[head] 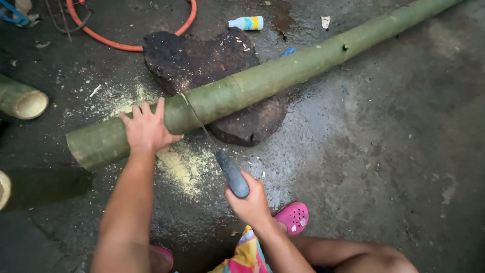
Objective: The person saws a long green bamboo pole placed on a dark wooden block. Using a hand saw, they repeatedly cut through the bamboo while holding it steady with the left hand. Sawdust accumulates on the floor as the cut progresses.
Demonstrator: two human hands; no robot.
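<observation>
A long green bamboo pole lies across a dark wooden block on the wet concrete floor. My left hand presses down on the pole near its cut left end. My right hand grips the dark grey handle of a saw whose thin blade sits in a cut across the pole, just right of my left hand. Pale sawdust lies on the floor under the cut.
Two cut bamboo pieces lie at the left edge. An orange hose curves at the top, next to a small white and yellow bottle. My foot wears a pink clog near the bottom.
</observation>
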